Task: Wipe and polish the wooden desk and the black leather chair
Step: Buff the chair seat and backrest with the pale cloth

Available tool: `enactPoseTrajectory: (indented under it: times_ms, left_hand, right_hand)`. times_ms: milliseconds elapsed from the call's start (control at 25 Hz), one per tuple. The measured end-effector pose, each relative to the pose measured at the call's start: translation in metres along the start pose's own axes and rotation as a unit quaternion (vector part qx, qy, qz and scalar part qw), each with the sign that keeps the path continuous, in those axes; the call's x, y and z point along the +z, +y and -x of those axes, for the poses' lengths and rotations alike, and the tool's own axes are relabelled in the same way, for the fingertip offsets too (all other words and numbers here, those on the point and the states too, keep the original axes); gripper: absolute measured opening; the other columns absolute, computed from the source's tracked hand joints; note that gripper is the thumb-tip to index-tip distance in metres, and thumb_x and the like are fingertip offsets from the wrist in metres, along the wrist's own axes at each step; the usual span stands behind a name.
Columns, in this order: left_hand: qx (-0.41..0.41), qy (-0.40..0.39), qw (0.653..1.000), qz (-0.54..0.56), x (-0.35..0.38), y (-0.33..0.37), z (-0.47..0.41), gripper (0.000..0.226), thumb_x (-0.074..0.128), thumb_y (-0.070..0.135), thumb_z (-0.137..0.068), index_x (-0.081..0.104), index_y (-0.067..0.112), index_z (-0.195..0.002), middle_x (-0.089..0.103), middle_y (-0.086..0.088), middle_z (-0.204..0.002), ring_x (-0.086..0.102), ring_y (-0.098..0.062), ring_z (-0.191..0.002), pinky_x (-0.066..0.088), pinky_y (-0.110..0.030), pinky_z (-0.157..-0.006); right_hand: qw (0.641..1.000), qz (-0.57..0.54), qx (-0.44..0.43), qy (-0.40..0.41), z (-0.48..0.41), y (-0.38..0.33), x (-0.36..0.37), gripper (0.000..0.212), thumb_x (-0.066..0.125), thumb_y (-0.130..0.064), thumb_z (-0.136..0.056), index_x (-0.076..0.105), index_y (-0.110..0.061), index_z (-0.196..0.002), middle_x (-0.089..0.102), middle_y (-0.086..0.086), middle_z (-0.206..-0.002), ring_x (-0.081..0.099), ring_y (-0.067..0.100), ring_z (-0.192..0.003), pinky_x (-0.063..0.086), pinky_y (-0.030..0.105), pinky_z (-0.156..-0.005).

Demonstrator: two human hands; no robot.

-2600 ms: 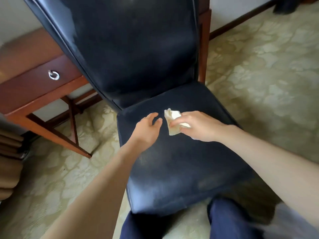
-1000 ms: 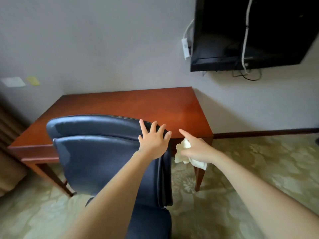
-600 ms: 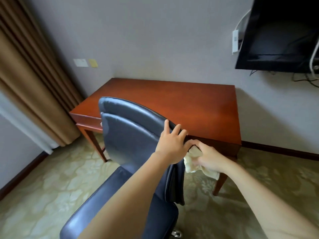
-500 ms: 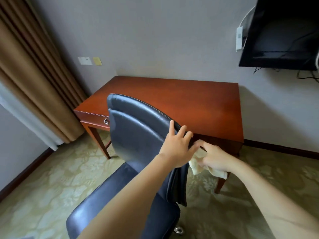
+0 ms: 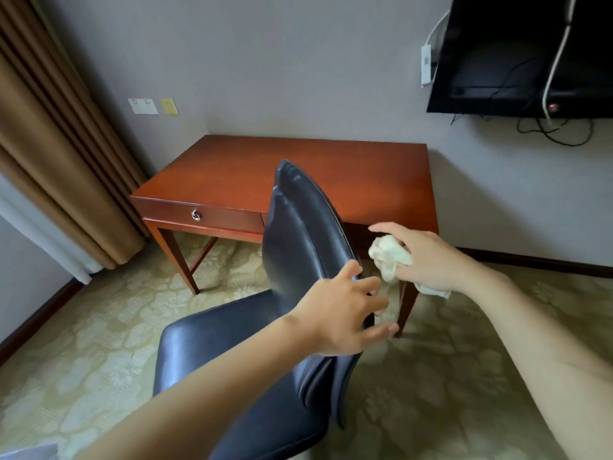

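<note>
Black leather chair [image 5: 232, 353] stood side-on to you, just in front of the wooden desk [image 5: 298, 167], with the backrest [image 5: 305, 234] edge-on to the camera. The desk sat against the wall, its drawer pull [image 5: 195, 215] facing the room.

Step in hand, as I read it, was wiping the rear face and side edge of the backrest. To do it well:
- You needed the left hand as a brace, since a chair like this probably swivels or rolls under wiping pressure.
- You should have flattened the cloth first. A crumpled wad only touches at a few points and leaves streaks on leather.
- Long overlapping strokes from top to bottom, then along the seam at the edge.
- Light pressure would do, because leather marks easily.
- The desk top looked untouched by either hand, so I'd count it as the remaining half of the job.

Hands:
- Your left hand [image 5: 338, 317] lay wide, fingers spread and fairly straight over the backrest's side edge, thumb on the front face. It was touching the leather, with no firm clamp that I could see.
- Your right hand [image 5: 431, 260] held the white cloth [image 5: 388, 257] bunched in its curled fingers, index finger stretched out. It was just beside the backrest's rear, and I couldn't tell whether the cloth touched the leather.
</note>
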State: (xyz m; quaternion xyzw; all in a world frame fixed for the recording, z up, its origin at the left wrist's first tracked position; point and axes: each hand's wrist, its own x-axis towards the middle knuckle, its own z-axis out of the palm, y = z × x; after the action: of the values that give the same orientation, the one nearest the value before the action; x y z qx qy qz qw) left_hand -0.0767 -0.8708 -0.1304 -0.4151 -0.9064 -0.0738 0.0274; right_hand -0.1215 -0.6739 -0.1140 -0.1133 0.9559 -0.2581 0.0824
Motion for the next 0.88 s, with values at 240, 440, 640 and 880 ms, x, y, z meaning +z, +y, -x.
enactPoseTrajectory:
  times_ms: [240,440,640,880]
  left_hand:
    - [0.095,-0.030,0.995,0.000,-0.030,0.030,0.099,0.041,0.043,0.055,-0.086,0.068,0.027,-0.070,0.057,0.014,-0.078,0.046,-0.015,-0.091,0.031,-0.020,-0.053]
    - [0.022,-0.111,0.994,0.007,-0.055,0.040,0.177,0.055,0.038,0.067,-0.087,0.067,0.027,-0.063,0.057,0.016,-0.066,0.040,-0.001,-0.081,0.032,-0.015,-0.092]
    - [-0.137,-0.071,0.988,-0.022,-0.084,0.045,0.170,0.045,0.031,0.060,-0.091,0.064,0.032,-0.100,0.059,0.016,-0.100,0.050,0.002,-0.090,0.039,-0.015,-0.081]
    - [-0.228,-0.070,0.971,-0.036,-0.060,0.076,0.114,0.057,0.036,0.051,-0.098,0.029,0.025,-0.148,0.036,0.006,-0.149,0.040,-0.017,-0.132,0.032,-0.031,-0.105]
  right_hand:
    - [0.999,0.037,-0.036,0.007,0.042,-0.040,0.016,0.082,0.066,-0.014,-0.077,0.028,-0.047,-0.142,0.053,-0.008,-0.109,0.056,0.015,-0.091,0.050,0.032,-0.078]
    - [0.997,0.046,-0.038,-0.042,0.076,-0.059,0.026,0.082,0.065,-0.014,-0.078,0.027,-0.050,-0.141,0.049,-0.017,-0.097,0.056,0.009,-0.085,0.052,0.031,-0.076]
    - [0.984,0.115,-0.113,-0.081,0.085,-0.088,0.012,0.072,0.063,-0.016,-0.079,0.036,-0.051,-0.136,0.051,-0.015,-0.089,0.050,0.007,-0.069,0.040,0.023,-0.058]
    - [0.980,0.112,-0.138,-0.092,0.095,-0.069,-0.014,0.055,0.063,-0.016,-0.077,0.050,-0.047,-0.121,0.056,-0.011,-0.107,0.055,0.012,-0.094,0.050,0.031,-0.077]
